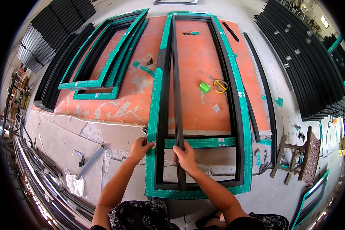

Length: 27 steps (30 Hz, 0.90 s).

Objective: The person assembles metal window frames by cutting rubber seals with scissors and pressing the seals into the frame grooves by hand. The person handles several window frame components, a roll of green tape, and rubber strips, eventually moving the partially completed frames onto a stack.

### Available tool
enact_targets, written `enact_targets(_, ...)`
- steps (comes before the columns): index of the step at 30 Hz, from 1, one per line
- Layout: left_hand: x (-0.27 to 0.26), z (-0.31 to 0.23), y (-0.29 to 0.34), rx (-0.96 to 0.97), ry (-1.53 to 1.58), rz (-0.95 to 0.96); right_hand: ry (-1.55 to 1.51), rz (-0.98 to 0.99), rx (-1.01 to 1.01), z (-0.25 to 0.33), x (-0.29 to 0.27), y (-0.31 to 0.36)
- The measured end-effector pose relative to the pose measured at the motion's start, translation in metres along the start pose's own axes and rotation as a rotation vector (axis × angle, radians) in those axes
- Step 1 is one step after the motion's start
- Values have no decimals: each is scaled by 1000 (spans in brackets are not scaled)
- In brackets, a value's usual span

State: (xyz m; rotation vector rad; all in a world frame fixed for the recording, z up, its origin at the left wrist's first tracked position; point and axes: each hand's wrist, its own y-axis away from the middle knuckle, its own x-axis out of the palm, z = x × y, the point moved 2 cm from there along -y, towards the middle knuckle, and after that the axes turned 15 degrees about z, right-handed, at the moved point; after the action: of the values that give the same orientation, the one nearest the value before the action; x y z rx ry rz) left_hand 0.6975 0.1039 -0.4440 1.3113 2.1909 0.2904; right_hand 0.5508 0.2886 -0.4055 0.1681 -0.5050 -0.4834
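A long dark window frame [239, 115], faced with green protective film, lies in front of me with a crossbar [203, 143] near its near end. My right hand [185, 157] grips a long dark metal strip [177, 96], which runs lengthwise over the frame's opening near its left side. At the frame's left outer edge, level with the crossbar, my left hand [141, 149] is closed in a pinch. What lies between those fingertips is too small to make out. Inside the opening are yellow-handled scissors [220, 86] and a small bright green block [204, 87].
Smaller green-filmed frames [90, 83] are stacked at the left on the worn orange sheet [138, 107]. Dark profiles stand in piles left and right [303, 65]. A loose long profile [270, 103] and a wooden stool [295, 157] are to the right. Metal lengths [38, 180] line the lower left.
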Motion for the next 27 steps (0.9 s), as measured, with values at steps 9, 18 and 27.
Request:
enact_targets(9,2,-13,4,22,-77,-21,9,-2,83,-33,-6,-19)
enact_targets(18,-4,-11,4,-16,-25,15,611,65,-151,-61,22,-49)
enact_targets(27,-7,-7,-6,-60,-58,140,862,139,22,-64,21,-63)
